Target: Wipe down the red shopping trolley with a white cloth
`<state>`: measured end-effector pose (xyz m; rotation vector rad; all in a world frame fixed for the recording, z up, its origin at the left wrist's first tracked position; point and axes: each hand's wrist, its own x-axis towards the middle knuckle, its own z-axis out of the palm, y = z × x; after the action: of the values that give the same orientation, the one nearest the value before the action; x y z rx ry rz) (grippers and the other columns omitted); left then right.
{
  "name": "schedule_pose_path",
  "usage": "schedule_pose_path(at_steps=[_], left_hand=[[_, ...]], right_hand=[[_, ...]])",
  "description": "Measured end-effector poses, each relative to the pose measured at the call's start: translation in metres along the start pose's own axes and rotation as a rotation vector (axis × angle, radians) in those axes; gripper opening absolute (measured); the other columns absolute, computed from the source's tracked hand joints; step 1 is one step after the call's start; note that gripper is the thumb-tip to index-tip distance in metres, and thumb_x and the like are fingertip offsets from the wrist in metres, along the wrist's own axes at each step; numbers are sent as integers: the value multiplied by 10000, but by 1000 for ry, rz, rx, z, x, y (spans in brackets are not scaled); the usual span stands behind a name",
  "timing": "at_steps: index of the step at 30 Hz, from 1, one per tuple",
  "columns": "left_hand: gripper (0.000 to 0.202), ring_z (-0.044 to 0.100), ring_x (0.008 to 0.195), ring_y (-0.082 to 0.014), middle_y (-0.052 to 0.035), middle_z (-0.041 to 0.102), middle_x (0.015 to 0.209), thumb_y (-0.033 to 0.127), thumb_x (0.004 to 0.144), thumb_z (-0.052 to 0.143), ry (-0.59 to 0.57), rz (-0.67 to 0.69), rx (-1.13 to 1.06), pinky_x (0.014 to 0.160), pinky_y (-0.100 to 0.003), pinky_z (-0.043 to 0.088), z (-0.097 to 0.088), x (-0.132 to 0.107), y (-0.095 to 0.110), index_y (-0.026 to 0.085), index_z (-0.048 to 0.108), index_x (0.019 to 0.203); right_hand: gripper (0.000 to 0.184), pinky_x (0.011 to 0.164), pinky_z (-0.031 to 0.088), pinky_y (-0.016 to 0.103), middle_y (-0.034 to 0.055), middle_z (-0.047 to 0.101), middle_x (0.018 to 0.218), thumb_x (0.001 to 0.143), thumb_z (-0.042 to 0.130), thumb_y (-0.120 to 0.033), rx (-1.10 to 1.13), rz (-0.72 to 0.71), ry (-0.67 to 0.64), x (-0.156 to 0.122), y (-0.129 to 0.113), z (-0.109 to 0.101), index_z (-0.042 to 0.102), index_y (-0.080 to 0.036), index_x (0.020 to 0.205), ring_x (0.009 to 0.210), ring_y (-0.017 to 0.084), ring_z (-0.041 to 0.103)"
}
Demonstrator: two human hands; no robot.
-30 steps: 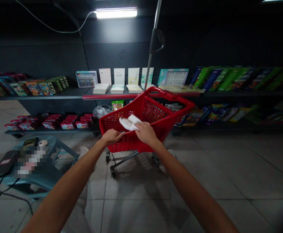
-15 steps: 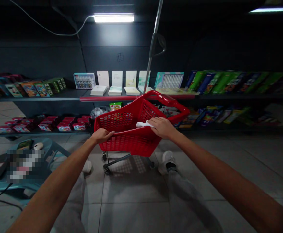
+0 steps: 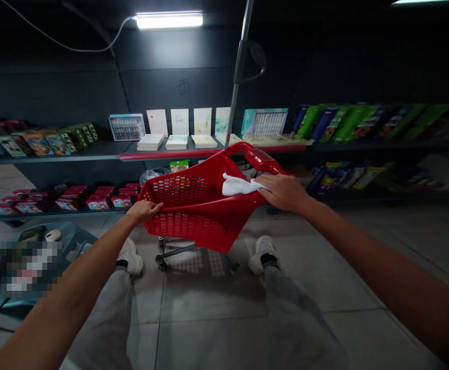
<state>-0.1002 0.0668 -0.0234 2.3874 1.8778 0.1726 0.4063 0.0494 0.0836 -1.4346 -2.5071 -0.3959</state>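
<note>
A small red plastic shopping cart [image 3: 193, 216] stands on the tiled floor between my outstretched legs. My left hand [image 3: 144, 209] grips the near left corner of the basket's rim. My right hand [image 3: 282, 191] presses a white cloth [image 3: 237, 185] against the right rim, close to the red handle [image 3: 261, 156]. A grey pole [image 3: 236, 77] rises from the cart's far side.
Dark shelves [image 3: 104, 150] along the back wall carry coloured boxes, cards and booklets. At the left is a blue-green plastic stool [image 3: 66, 241] with a mouse and other items on it. My white shoes [image 3: 261, 252] rest either side of the cart's wheels.
My right hand has slid the white cloth along the rim from the near edge to the right side by the handle. The cart has shifted left with my left hand still on it.
</note>
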Motion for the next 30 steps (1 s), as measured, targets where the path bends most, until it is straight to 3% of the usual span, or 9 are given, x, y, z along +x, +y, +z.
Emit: schedule_pose_path(at_steps=[3, 6, 11, 15, 20, 22, 24, 27, 30], left_hand=[[605, 674, 916, -249, -106, 758, 917, 573, 1003, 277, 63, -11, 82, 763, -304, 431, 0, -3, -3, 230, 738, 813], [501, 633, 1076, -266, -101, 749, 1079, 465, 1027, 283, 201, 110, 149, 922, -362, 432, -1, -11, -4, 255, 737, 1018], [386, 593, 1143, -283, -123, 704, 1176, 351, 1031, 339, 342, 147, 127, 1031, -436, 397, -4, -28, 9, 230, 676, 1173], [385, 569, 1181, -262, -126, 660, 1236, 371, 1044, 345, 488, 121, -19, 1055, -410, 403, -5, -34, 49, 206, 613, 1266], [422, 563, 1161, -233, -119, 665, 1198, 378, 1053, 311, 577, 83, -260, 1072, -381, 422, -1, -14, 123, 181, 658, 1191], [405, 549, 1201, -243, -120, 667, 1224, 355, 1031, 346, 542, 16, -321, 1118, -418, 400, 0, 2, 149, 193, 701, 1137], [391, 508, 1289, -300, -121, 667, 1277, 319, 996, 376, 456, -177, -358, 1182, -563, 304, 2, 19, 167, 220, 749, 1058], [379, 385, 1412, -430, -133, 622, 1382, 405, 949, 451, 338, -469, -407, 1116, -732, 276, 5, 38, 178, 261, 780, 1068], [354, 379, 1419, -432, -125, 609, 1385, 404, 924, 492, 280, -425, -388, 1071, -702, 359, 9, 46, 176, 285, 768, 1112]], right_hand=[[397, 841, 455, 332, 93, 681, 1330, 1002, 455, -337, -56, 13, 13, -4, -17, -2, 663, -199, 1310, 1088, 255, 644], [419, 794, 447, 314, 79, 693, 1283, 1018, 442, -437, -67, 0, 6, -3, -32, -9, 660, -223, 1305, 1062, 245, 654], [476, 783, 438, 307, 93, 673, 1296, 1063, 352, -468, -45, -38, -15, -2, -58, -20, 597, -246, 1405, 1042, 233, 659], [457, 790, 439, 318, 96, 674, 1260, 1065, 350, -446, -62, -24, -38, 1, -81, -21, 575, -287, 1430, 1000, 239, 669], [449, 812, 458, 334, 99, 666, 1267, 1058, 366, -446, -40, 31, -69, 10, -111, -24, 540, -324, 1453, 1003, 249, 674], [445, 811, 469, 338, 102, 670, 1259, 1059, 356, -445, -18, 55, -64, 15, -123, -26, 558, -308, 1431, 1029, 254, 674], [443, 815, 477, 333, 110, 678, 1239, 1056, 359, -457, 5, 89, -64, 20, -133, -30, 597, -279, 1384, 1053, 257, 672], [486, 823, 485, 329, 115, 686, 1225, 1036, 377, -553, 40, 126, -91, 29, -139, -33, 638, -263, 1326, 1043, 258, 678], [510, 803, 488, 325, 106, 684, 1253, 1014, 393, -616, 69, 140, -97, 37, -137, -31, 689, -257, 1222, 1017, 255, 688]])
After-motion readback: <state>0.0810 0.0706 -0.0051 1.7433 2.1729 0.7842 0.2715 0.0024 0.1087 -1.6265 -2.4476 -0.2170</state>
